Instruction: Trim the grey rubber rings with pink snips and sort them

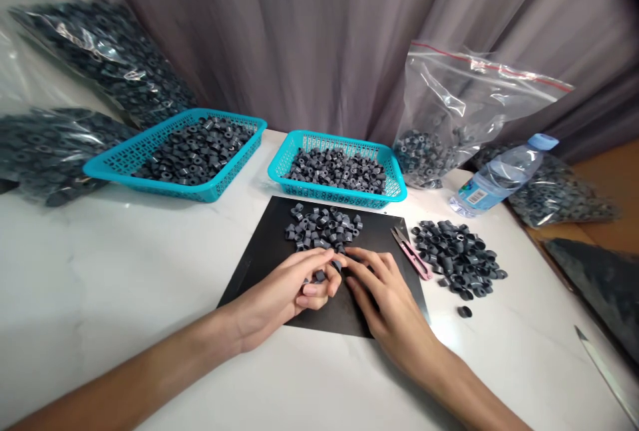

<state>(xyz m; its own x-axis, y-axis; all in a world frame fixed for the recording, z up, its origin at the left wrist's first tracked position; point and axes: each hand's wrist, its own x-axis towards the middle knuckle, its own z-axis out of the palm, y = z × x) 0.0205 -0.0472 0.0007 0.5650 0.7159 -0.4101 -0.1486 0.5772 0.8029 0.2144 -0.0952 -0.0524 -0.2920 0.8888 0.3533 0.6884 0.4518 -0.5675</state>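
Note:
My left hand (pixel 289 288) rests on a black mat (pixel 269 255), fingers curled round a few small grey rubber rings (pixel 319 276). My right hand (pixel 382 291) lies beside it on the mat, fingers stretched forward and touching a ring at the left fingertips. A heap of grey rings (pixel 323 226) sits on the mat just beyond both hands. Pink thread snips (pixel 412 253) lie at the mat's right edge.
Two teal baskets of rings, one at the left (pixel 124 158) and one in the middle (pixel 394 181), stand behind the mat. A darker ring pile (pixel 456 255) lies right. A water bottle (pixel 499 178), a clear zip bag (pixel 459 105) and full bags at left (pixel 44 151) surround. Curtain behind.

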